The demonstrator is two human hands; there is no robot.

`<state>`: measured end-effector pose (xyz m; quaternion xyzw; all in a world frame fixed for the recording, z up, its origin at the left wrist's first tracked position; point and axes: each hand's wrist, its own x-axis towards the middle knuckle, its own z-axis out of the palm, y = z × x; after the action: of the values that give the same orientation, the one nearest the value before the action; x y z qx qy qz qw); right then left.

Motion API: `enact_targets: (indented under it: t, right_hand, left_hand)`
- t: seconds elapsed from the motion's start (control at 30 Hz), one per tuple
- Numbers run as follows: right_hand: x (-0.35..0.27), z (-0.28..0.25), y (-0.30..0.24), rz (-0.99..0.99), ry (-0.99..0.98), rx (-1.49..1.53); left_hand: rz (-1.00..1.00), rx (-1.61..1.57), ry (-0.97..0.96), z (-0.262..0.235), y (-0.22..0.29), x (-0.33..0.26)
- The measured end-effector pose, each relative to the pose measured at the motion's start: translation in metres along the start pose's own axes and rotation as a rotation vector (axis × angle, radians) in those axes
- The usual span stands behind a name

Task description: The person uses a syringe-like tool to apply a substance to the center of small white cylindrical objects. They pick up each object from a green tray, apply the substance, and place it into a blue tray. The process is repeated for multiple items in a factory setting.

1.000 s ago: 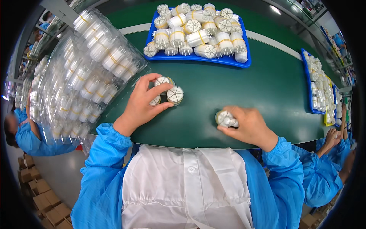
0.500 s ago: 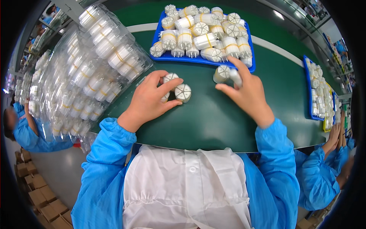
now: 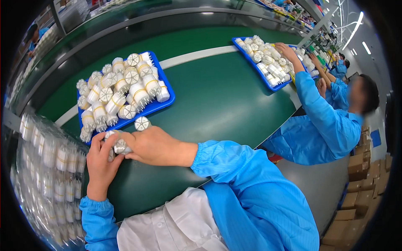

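A small bunch of white cylinders (image 3: 122, 146) with segmented round ends stands at the near left of the green table. My left hand (image 3: 101, 161) is closed round its left side, thumb and fingers against the cylinders. From the right my right hand (image 3: 157, 146) reaches in, its fingers closed on a white cylinder in the bunch; the fingers partly hide it. Just past my right knuckles stands another white cylinder (image 3: 142, 123), apart from the bunch. Beyond my hands lies a blue tray (image 3: 166, 98) heaped with white cylinders, banded in yellow and with metal prongs.
Clear plastic packs (image 3: 50, 180) of white cylinders are stacked at the left edge. To the far right, a co-worker in a blue sleeve (image 3: 307, 94) reaches over another full blue tray (image 3: 274, 88). Cardboard boxes (image 3: 356, 188) stand on the floor at right.
The view has swung right, bringing the co-worker into fuller sight. My right hand has moved left to the bunch beside my left hand; before, it was apart, at a cylinder near the tray.
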<state>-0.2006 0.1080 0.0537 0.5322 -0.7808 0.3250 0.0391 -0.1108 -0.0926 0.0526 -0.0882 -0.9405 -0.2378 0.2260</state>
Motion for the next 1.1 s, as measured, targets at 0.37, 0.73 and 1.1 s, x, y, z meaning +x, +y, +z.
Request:
enact_targets:
  t: [0.37, 0.73, 1.1]
  right_hand:
    - [-0.006, 0.011, 0.015, 0.012, 0.104, -0.147]
    - [-0.017, 0.01, 0.0, 0.039, 0.098, 0.359]
    - [-0.022, 0.016, 0.005, 0.152, 0.12, 0.425]
  left_hand:
    - [-0.019, 0.047, -0.003, 0.006, -0.006, -0.021]
    - [-0.072, -0.295, -0.011, 0.001, -0.005, -0.051]
    - [-0.141, -0.471, -0.023, 0.013, 0.006, -0.049]
